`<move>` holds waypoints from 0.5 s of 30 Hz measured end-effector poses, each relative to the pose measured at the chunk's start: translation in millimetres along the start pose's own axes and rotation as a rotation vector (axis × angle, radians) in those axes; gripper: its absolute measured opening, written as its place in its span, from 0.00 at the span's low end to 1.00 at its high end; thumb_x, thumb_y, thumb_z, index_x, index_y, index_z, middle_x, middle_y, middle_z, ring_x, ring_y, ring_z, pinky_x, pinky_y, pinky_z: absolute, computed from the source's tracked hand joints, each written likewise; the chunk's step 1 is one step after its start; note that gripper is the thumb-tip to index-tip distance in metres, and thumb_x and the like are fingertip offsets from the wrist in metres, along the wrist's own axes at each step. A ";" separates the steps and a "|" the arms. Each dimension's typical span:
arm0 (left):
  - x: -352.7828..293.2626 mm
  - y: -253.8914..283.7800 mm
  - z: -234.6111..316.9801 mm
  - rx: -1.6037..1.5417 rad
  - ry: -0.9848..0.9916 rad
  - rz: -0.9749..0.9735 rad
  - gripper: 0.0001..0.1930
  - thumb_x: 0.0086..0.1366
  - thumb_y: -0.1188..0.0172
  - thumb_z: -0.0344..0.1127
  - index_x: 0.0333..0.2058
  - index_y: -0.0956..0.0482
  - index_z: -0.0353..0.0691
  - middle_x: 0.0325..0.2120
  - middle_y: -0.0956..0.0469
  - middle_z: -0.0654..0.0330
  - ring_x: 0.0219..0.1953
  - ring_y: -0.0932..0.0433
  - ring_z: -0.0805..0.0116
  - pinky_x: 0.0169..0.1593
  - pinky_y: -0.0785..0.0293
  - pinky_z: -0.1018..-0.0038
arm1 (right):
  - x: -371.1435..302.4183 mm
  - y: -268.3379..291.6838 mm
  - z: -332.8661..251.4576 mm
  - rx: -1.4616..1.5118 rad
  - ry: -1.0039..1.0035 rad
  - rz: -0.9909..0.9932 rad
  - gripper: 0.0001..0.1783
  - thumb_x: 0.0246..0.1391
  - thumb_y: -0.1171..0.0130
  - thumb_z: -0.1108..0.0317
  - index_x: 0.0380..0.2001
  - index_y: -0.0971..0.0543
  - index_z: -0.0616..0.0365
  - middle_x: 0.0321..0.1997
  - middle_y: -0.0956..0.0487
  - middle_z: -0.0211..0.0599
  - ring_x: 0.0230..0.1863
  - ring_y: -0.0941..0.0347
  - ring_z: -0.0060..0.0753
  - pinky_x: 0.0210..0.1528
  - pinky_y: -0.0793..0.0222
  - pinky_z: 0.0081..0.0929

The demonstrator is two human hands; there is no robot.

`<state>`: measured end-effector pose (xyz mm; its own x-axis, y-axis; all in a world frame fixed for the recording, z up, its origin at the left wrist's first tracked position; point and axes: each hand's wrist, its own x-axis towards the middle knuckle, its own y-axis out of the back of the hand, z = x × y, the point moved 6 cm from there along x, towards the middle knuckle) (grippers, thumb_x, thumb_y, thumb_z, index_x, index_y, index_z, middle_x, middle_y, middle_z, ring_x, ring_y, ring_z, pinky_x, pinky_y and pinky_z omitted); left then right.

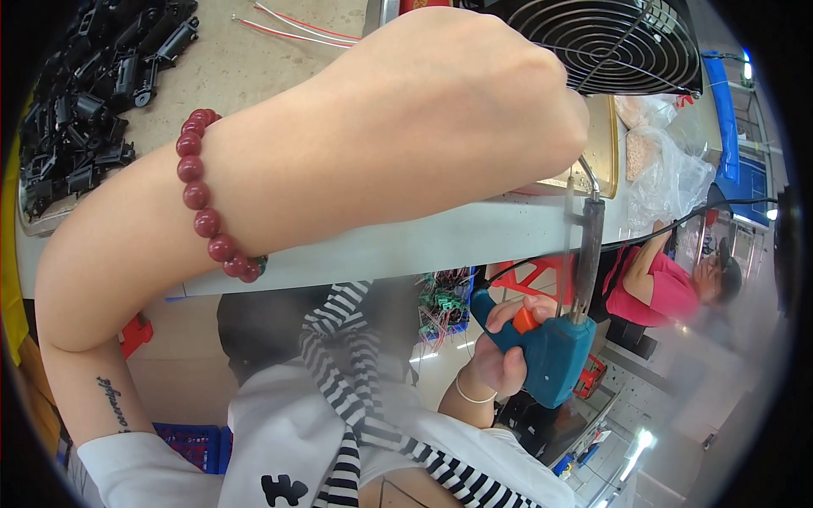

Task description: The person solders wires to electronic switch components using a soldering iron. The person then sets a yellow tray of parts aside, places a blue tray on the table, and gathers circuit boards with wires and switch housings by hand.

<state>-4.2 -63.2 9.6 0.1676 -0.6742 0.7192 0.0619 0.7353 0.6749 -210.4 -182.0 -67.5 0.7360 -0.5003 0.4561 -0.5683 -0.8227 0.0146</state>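
My left hand [474,102] is closed over the workbench, its back turned toward me and a dark red bead bracelet [195,169] around the wrist. Its curled fingers, and whatever they grip, are hidden behind the knuckles. Lower on the right, my right hand [501,356] is wrapped round a teal soldering gun [555,364], with fingers by its orange trigger [526,320]. The gun points upward. Its metal barrel [584,262] ends in a bent tip [590,176] close beside my left knuckles; the very end is hidden. Past the hand shows a shallow tray [611,140] with a gold rim.
Black plastic parts [89,110] are heaped at the far left. Red and white wires [296,30] lie on the bench [406,245]. A black fan with a wire grille [610,46] stands beyond my hand, near clear plastic bags [665,169]. A person in pink [648,288] sits at right.
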 end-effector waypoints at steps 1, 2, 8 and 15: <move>0.4 1.7 0.3 0.008 0.003 0.050 0.06 0.44 0.44 0.26 0.22 0.33 0.35 0.18 0.33 0.56 0.22 0.29 0.58 0.25 0.33 0.68 | 0.1 -1.0 0.5 0.008 -0.020 0.004 0.27 0.44 0.44 0.61 0.44 0.35 0.71 0.43 0.33 0.50 0.22 0.31 0.31 0.21 0.40 0.22; 0.9 1.6 0.4 0.007 0.001 0.050 0.06 0.44 0.44 0.26 0.22 0.33 0.35 0.18 0.33 0.56 0.22 0.29 0.58 0.25 0.33 0.68 | 0.6 -0.5 0.1 0.007 -0.019 0.006 0.27 0.44 0.44 0.61 0.44 0.35 0.71 0.43 0.33 0.50 0.22 0.31 0.31 0.21 0.40 0.22; -0.2 -3.0 -1.7 -0.002 -0.012 0.065 0.06 0.44 0.44 0.26 0.22 0.33 0.35 0.17 0.34 0.57 0.21 0.29 0.59 0.25 0.33 0.69 | -0.3 2.5 1.9 0.026 -0.013 0.022 0.27 0.43 0.44 0.62 0.44 0.35 0.71 0.43 0.33 0.50 0.22 0.31 0.31 0.21 0.40 0.22; 18.4 24.5 13.0 0.361 -0.024 0.052 0.09 0.44 0.40 0.32 0.23 0.32 0.41 0.16 0.34 0.62 0.20 0.30 0.64 0.24 0.35 0.71 | -1.7 11.5 2.0 0.031 -0.041 0.101 0.28 0.43 0.44 0.62 0.44 0.35 0.71 0.44 0.34 0.50 0.23 0.31 0.31 0.22 0.39 0.22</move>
<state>-12.4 -58.5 41.5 0.1377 -0.6414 0.7548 -0.2977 0.7000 0.6491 -217.5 -191.2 -69.9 0.6900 -0.5914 0.4174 -0.6293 -0.7750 -0.0577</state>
